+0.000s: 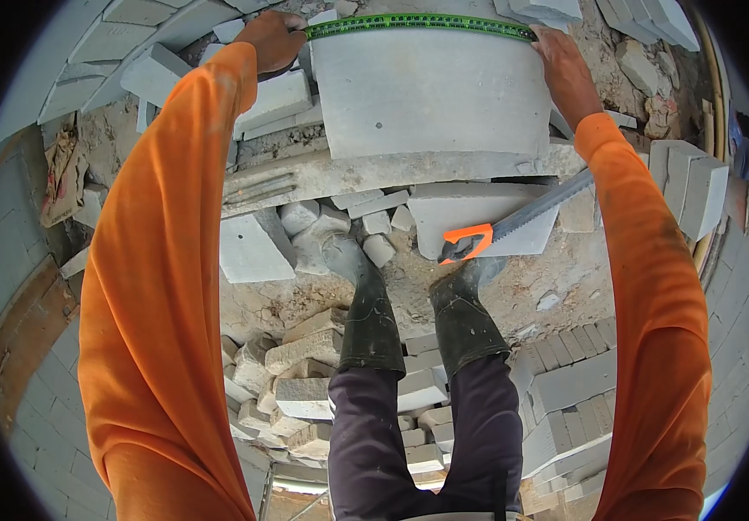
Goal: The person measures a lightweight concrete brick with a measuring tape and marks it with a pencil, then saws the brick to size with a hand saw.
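A green tape measure [418, 23] is stretched along the far edge of a large pale block [431, 91]. At its left end my left hand [272, 41] is closed on the tape, just beyond the block's left corner. My right hand [563, 69] pinches the other end at the block's far right corner, its fingers bent over the edge. The block rests on a rough plank [305, 184]. Below it, a handsaw with an orange handle [468, 243] lies across another pale block [444, 208].
Broken blocks [305, 347] are heaped behind my boots [370, 321]. More blocks are stacked at the right [687, 187] and lower right [574, 382]. Block walls curve along both sides. A torn paper bag [63, 178] lies at the left.
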{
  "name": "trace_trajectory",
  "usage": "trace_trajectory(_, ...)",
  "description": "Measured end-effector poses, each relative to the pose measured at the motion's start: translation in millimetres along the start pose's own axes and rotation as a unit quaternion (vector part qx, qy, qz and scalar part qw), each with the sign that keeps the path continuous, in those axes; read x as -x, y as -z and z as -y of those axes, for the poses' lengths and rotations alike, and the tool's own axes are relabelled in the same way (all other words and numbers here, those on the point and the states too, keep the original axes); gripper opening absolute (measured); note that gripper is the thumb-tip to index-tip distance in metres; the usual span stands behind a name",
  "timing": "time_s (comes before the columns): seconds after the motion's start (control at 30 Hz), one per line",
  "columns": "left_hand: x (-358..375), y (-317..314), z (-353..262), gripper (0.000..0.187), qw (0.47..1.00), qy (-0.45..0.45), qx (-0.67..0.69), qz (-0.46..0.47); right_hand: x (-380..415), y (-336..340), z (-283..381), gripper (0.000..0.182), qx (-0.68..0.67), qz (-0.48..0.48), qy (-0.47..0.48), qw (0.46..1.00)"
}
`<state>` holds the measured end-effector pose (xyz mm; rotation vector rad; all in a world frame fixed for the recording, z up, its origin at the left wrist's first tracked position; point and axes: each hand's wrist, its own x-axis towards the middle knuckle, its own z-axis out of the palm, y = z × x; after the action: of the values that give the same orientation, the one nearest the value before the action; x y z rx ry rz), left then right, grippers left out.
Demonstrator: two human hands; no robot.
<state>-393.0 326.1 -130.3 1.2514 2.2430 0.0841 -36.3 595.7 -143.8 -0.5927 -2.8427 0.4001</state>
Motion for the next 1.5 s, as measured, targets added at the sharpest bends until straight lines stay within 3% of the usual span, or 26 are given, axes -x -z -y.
trace_trajectory(0.4, 7, -7, 0, 0.039, 0.999, -0.012, 0.011, -0.027, 5, 3, 5, 0.04, -0.029, 0.002, 0.009, 1.0)
trace_trajectory(0.67, 16, -14, -1, 0.038, 0.999, 0.009, 0.025, -0.048, 17, 4, 8, 0.038, 0.04, -0.012, 0.04, 0.998)
trace_trajectory(1.2, 35, -26, -7, 0.037, 0.998, 0.04, 0.052, -0.013, 36, 2, 11, 0.032, 0.092, -0.025, 0.063, 0.993)
trace_trajectory(1.3, 42, -27, -9, 0.038, 0.997, 0.04, 0.061, -0.003, 44, 4, 13, 0.042, 0.096, 0.032, 0.029, 0.994)
trace_trajectory(1.5, 63, -30, -23, 0.039, 0.995, 0.053, 0.079, 0.001, 57, 7, 20, 0.038, 0.085, 0.028, 0.027, 0.996)
